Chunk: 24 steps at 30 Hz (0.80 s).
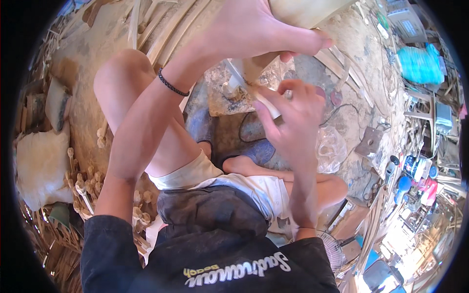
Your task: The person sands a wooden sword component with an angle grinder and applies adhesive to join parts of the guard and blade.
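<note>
Near the top edge my left hand (pixel 259 34), a dark braided bracelet on its wrist, is closed around a large, smooth, pale wooden piece (pixel 305 10). Part of this piece lies beyond the picture's edge. Just below it, my right hand (pixel 299 110) pinches a thin, pale, curved strip (pixel 267 105) between thumb and fingers. The strip's far end reaches up toward the underside of the wooden piece; whether they touch I cannot tell. Beneath both hands lies a stained board (pixel 222 103) bearing a small whitish lump or container (pixel 230 89), partly hidden.
Long wooden strips (pixel 163 36) lie on the dusty floor ahead. Several turned wooden pieces (pixel 85 188) and a whitish sack (pixel 43 168) are at left. A clear plastic bag (pixel 332 149) sits right of my knees, a fan (pixel 331 250) behind. A turquoise bundle (pixel 419 64) is far right.
</note>
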Motion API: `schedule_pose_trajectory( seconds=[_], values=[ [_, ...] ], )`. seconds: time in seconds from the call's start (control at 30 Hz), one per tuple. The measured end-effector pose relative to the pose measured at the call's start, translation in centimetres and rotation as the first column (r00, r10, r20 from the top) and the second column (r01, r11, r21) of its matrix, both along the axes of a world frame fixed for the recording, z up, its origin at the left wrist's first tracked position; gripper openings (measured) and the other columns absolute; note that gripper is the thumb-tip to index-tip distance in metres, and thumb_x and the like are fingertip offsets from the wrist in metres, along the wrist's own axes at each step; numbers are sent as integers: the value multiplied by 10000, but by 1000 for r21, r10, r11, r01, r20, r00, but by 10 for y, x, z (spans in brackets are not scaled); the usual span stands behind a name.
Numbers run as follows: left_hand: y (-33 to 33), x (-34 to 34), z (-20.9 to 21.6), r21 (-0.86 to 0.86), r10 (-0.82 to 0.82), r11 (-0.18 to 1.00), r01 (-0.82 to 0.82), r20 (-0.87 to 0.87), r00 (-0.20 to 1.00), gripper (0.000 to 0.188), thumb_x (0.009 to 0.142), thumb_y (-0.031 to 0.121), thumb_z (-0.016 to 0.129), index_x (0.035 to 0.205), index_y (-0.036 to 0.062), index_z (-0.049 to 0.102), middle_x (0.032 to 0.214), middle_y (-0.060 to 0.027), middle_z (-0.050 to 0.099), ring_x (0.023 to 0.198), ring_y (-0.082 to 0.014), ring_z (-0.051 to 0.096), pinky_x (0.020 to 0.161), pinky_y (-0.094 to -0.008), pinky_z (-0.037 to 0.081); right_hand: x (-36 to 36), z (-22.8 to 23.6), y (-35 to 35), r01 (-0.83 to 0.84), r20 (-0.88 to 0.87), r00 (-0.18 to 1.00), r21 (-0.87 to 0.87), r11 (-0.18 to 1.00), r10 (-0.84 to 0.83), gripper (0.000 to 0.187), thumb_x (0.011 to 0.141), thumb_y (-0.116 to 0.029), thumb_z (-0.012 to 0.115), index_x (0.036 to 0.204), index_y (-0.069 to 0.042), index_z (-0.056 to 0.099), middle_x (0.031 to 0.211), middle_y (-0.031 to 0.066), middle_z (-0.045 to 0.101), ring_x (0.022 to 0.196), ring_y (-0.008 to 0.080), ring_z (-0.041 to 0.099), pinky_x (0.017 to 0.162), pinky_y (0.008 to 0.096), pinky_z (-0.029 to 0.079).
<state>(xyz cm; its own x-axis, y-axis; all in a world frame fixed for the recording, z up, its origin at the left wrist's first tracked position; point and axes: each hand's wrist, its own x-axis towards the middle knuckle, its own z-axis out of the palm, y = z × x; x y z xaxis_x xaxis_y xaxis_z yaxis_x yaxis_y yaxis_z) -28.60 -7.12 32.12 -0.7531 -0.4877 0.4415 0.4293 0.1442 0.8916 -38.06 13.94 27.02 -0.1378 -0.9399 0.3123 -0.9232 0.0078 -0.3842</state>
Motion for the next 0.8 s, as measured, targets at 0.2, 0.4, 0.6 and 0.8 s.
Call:
schedule_pose_trajectory(
  seconds=[0.2, 0.4, 0.6, 0.8],
  values=[
    [12, 7, 9, 32, 51, 998, -51, 13, 999, 355, 818, 46, 901, 1120, -4, 722, 876, 29, 721, 763, -26, 655, 654, -226, 508, -23, -1, -8, -160, 107, 983, 86, 983, 150, 240, 905, -368, 841, 1121, -265, 848, 1029, 21, 597, 1034, 232, 570, 912, 429, 371],
    [-2, 7, 1, 101, -239, 967, 233, 58, 969, 366, 802, 43, 910, 1106, 5, 708, 878, 32, 714, 775, -10, 636, 667, -218, 488, -33, -9, -22, -246, 240, 942, 22, 969, 234, 201, 920, -368, 815, 1092, -277, 866, 1003, 12, 585, 1011, 222, 569, 904, 421, 361],
    [-5, -7, -14, -2, -236, 972, 236, -48, 971, 372, 787, 50, 918, 1093, 18, 709, 858, 51, 687, 755, -2, 590, 660, -211, 465, -27, -14, -14, -235, 129, 965, 27, 972, 230, 197, 905, -334, 813, 1087, -290, 874, 964, 1, 589, 945, 212, 573, 869, 401, 360],
    [-6, -5, -9, 72, -259, 963, 259, -5, 966, 362, 788, 50, 911, 1080, 20, 699, 825, 64, 669, 731, -1, 595, 623, -216, 451, -18, -10, -2, -141, 313, 938, -58, 988, 153, 225, 884, -313, 839, 1101, -269, 883, 969, 8, 618, 922, 218, 586, 860, 392, 393]
  ],
)
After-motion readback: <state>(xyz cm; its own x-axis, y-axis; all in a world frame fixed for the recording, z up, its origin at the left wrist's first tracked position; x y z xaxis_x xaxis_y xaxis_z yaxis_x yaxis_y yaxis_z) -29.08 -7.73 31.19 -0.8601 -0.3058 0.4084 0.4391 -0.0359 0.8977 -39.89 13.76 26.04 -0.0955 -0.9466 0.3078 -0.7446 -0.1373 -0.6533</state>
